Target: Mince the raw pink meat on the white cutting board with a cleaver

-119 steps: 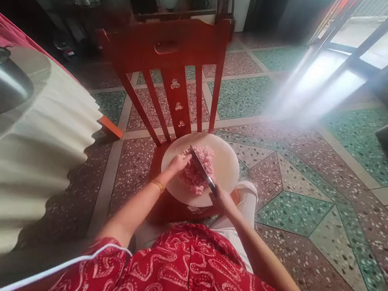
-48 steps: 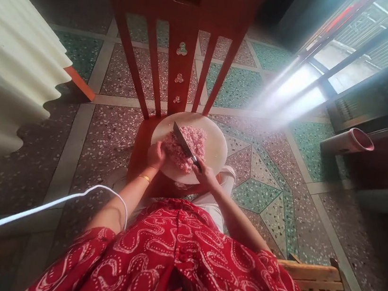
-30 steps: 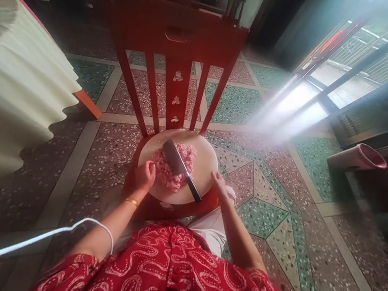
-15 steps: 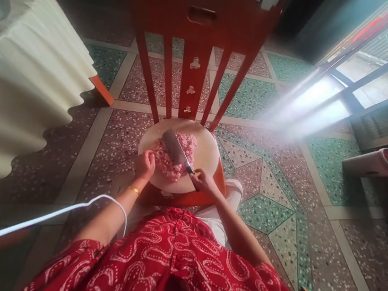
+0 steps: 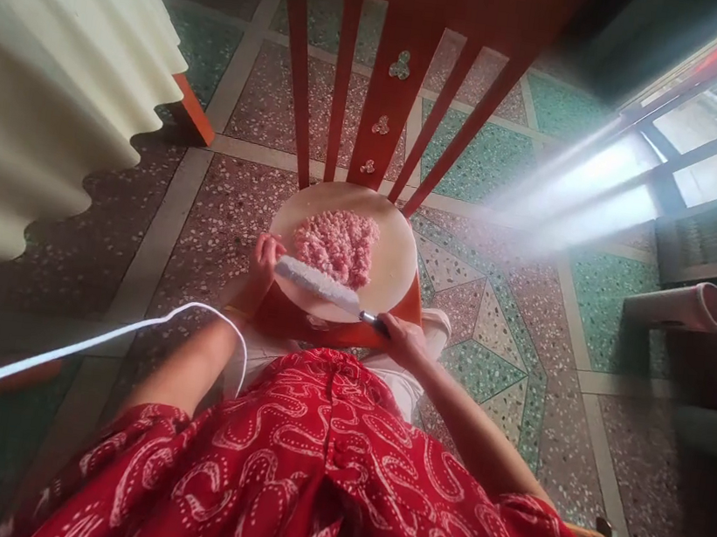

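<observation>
Two bare hands at the round board (image 5: 396,256). Right hand (image 5: 403,341), just off the board's near right edge, has its grip closed firmly round the dark handle (image 5: 376,324) of a cleaver (image 5: 329,289). Key relation: the cleaver's long axis runs from that grip leftward and slightly away from the person, across the near part of the board, its end reaching the left rim. Minced meat (image 5: 337,246) sits mid-board in one spread heap, beyond the cleaver, so leftward and farther out from the right grip; left hand is nearer its edge. Left hand (image 5: 264,256) is at the board's left rim by the cleaver's end, fingers bent; cannot tell whether it pinches the end or is only beside it, nor whether the cleaver touches the meat. Board rests on the seat of a red wooden chair (image 5: 381,100), backrest beyond it. Speckled stone floor (image 5: 542,425) around. Pale pleated cloth (image 5: 58,88) well left of the board, white cable (image 5: 126,326) nearer the person on that side, pale tube-shaped bin (image 5: 663,306) well right, bright glazed door (image 5: 711,148) beyond to the right.
</observation>
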{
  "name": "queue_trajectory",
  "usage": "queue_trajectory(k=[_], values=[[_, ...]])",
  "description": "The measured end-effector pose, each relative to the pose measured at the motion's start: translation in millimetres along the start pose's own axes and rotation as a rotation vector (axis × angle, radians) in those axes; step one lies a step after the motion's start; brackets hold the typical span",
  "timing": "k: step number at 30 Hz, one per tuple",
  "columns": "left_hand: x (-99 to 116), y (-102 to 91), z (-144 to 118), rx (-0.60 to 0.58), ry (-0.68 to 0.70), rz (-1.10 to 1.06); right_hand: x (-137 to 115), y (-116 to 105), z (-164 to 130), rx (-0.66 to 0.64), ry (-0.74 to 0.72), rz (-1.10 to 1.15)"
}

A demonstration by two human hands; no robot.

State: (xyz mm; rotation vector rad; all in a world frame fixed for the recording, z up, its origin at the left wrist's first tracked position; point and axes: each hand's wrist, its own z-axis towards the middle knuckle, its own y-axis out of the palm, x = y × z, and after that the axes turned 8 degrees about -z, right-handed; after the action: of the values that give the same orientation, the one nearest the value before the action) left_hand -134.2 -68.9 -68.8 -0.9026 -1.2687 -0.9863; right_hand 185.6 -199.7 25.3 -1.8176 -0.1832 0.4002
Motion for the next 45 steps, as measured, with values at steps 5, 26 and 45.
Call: queue_trajectory(k=[5,26,45], values=[[1,-14.8,-16,0.037,-0.083,-0.056,4,19,-19,-0.099,-0.047,-0.115],[-6,15.3,-8,-0.050,0.183,0.269,39,-11,86,-0.011,0.309,0.233],[3,28.3,-12,-0.128,0.175,0.408,-56,-98,52,0.732,0.260,0.362]])
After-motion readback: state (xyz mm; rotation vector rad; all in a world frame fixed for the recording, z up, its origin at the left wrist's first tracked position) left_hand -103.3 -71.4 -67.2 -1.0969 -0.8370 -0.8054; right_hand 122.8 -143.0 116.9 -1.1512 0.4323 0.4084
